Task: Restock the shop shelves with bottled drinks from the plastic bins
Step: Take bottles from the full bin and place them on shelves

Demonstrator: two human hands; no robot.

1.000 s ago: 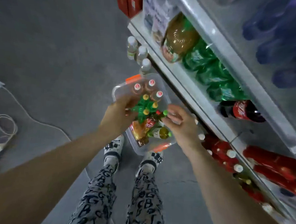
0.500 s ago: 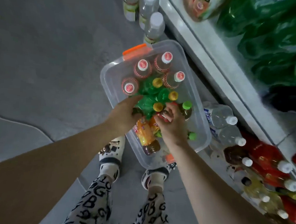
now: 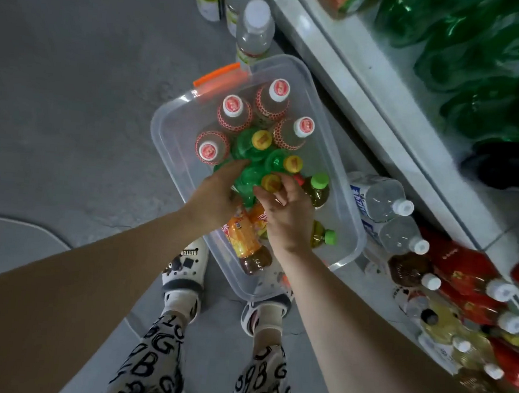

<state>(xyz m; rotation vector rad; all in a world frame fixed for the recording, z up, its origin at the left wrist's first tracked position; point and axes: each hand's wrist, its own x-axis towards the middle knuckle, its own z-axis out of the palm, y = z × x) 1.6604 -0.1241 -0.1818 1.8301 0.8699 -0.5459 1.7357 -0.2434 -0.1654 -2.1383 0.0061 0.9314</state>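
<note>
The grey floor (image 3: 75, 91) fills the left of my view and the white shelves (image 3: 367, 81) run down the right. Large green bottles lie on the upper level. Water bottles (image 3: 378, 195) and red-labelled bottles (image 3: 461, 272) lie with their caps pointing out on the lowest one.

The clear plastic bin (image 3: 165, 119) sits on the floor just beside the shelves, right in front of my feet, with its orange latch (image 3: 220, 77) at the far end. Four bottles with red-and-white caps (image 3: 235, 111) stand upright in its far half. A cluster of green bottles (image 3: 249, 143) with yellow caps stands in the middle. An orange-labelled bottle (image 3: 244, 238) lies on its side at the near end, partly under my wrists. Two green-capped bottles (image 3: 317, 189) lie along the wall on the shelf side.

Both hands are down inside the bin, close together over the green cluster. My left hand (image 3: 218, 193) rests on the nearest green bottle (image 3: 249, 177) from the left, fingers laid over its shoulder; I cannot tell whether it grips. My right hand (image 3: 292, 217) comes from the right. Its fingertips curl around that bottle's yellow cap (image 3: 270, 181) and pinch it at the neck.
</note>
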